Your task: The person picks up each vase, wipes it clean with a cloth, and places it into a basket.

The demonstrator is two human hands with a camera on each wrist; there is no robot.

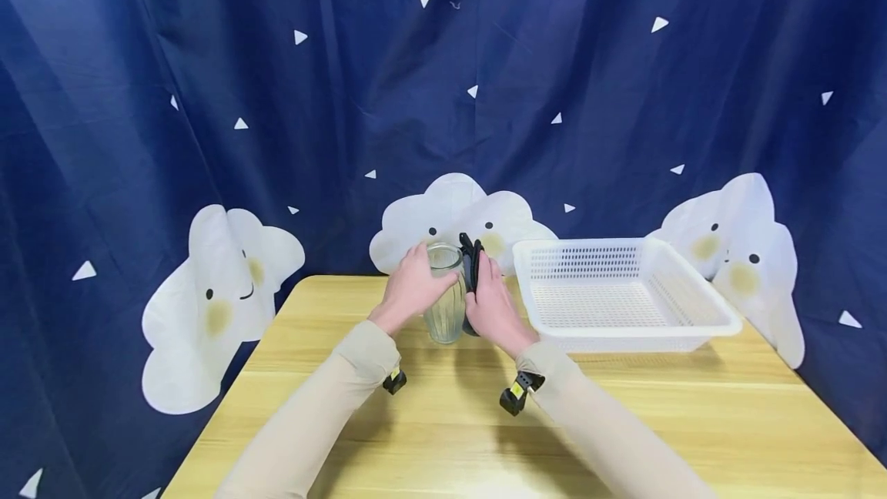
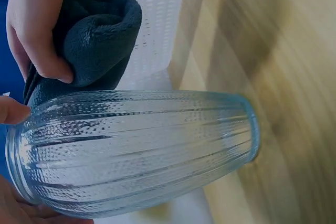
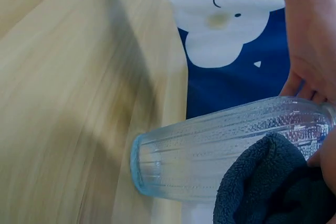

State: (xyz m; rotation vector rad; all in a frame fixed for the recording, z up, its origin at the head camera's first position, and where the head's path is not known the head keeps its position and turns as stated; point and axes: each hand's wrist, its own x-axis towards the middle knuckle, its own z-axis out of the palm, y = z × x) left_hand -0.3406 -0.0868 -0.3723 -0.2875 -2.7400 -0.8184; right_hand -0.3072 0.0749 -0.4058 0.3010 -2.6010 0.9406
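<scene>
My left hand [image 1: 414, 285] grips a clear ribbed glass vase [image 1: 444, 314] around its upper part, just below the rim. The vase stands nearly upright, its narrower base low over the table. A rolled dark grey-blue towel [image 2: 102, 35], soft and fuzzy, is held in my right hand [image 1: 495, 305], with the thumb and fingers around it. In the left wrist view the towel lies right against the vase's upper side. A black strap or cord [image 1: 472, 243] sticks up at the towel's top. The right wrist view has the towel [image 3: 262, 187] overlapping part of the glass.
A white perforated plastic basket [image 1: 624, 341] stands on the wooden table [image 1: 443, 437] to the right of my right hand. Behind the table hangs a dark blue curtain [image 1: 388, 83] with white clouds and triangles.
</scene>
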